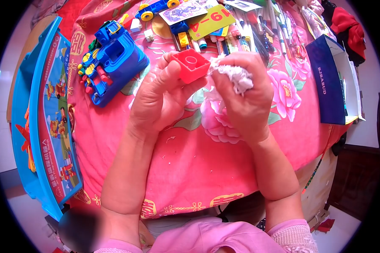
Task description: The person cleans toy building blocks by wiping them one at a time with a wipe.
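Left grip pinched the red block by its sides over the cloth, hollow face up, seemingly to keep it exposed to the tissue. Right grip was closed around that wad, contact with block unclear. Blue toy, pens lay beyond, probably leaving elbow room.

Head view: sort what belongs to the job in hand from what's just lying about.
In use:
- red block, in the left hand
- crumpled white tissue, in the right hand

Apparently just lying about:
- pens
- yellow card
- dark blue box
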`<action>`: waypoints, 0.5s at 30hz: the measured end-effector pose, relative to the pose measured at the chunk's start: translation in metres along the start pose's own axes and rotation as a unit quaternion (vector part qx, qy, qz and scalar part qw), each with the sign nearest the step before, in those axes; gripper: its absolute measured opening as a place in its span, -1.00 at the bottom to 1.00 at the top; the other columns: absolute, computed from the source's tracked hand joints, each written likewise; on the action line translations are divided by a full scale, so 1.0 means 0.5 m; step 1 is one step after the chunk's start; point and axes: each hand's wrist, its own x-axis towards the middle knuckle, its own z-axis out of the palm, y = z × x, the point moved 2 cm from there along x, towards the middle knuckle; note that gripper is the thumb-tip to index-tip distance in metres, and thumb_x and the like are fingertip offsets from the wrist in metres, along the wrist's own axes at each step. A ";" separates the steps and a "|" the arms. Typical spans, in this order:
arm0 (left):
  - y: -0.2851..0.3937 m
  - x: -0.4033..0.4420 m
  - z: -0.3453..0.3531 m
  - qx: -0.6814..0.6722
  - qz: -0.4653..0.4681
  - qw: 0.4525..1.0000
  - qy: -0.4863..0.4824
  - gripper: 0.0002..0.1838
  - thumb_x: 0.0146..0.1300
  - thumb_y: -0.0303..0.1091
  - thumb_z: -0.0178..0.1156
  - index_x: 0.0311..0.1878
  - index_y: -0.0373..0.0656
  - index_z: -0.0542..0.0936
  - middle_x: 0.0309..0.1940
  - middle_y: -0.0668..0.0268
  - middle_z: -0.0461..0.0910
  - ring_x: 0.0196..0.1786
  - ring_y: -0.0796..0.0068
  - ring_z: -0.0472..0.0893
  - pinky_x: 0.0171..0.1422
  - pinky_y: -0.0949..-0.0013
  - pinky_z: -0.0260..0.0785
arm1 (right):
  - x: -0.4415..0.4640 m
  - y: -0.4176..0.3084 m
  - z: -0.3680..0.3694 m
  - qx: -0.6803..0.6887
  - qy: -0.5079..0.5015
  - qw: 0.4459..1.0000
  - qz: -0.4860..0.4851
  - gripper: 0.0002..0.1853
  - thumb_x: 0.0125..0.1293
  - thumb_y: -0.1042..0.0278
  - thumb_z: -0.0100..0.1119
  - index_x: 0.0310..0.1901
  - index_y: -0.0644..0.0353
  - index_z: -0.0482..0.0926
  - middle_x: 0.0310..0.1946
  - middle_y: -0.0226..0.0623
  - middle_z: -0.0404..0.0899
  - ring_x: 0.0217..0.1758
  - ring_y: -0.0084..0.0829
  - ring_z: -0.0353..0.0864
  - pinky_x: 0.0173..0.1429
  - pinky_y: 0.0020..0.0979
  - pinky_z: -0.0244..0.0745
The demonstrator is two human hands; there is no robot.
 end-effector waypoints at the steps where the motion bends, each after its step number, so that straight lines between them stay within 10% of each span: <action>1: 0.003 -0.002 0.000 0.004 -0.014 1.000 -0.004 -0.64 0.23 -0.31 0.12 0.05 -0.19 0.33 -0.04 0.16 0.47 0.03 0.27 0.51 0.09 0.25 0.43 | -0.001 0.006 -0.002 0.011 0.011 0.999 0.039 -0.79 0.00 0.55 0.25 -0.29 0.21 0.49 -0.36 -0.26 0.47 -0.30 -0.37 0.49 -0.21 -0.46 0.38; 2: 0.005 -0.004 0.000 0.009 -0.028 1.000 -0.008 -0.64 0.23 -0.32 0.12 0.05 -0.19 0.33 -0.04 0.15 0.47 0.02 0.25 0.52 0.06 0.26 0.45 | -0.006 0.009 -0.001 0.068 0.018 0.987 0.145 -0.82 0.05 0.54 0.24 -0.29 0.23 0.48 -0.36 -0.28 0.46 -0.29 -0.43 0.49 -0.22 -0.48 0.37; 15: 0.009 0.004 0.006 -0.001 -0.014 0.999 0.029 -0.59 0.27 -0.42 -0.04 0.16 -0.33 0.23 -0.08 0.06 0.47 -0.08 0.28 0.57 -0.06 0.35 0.53 | -0.007 -0.005 0.003 0.082 -0.003 0.993 0.087 -0.80 0.03 0.53 0.27 -0.28 0.22 0.49 -0.37 -0.32 0.48 -0.29 -0.49 0.49 -0.24 -0.51 0.38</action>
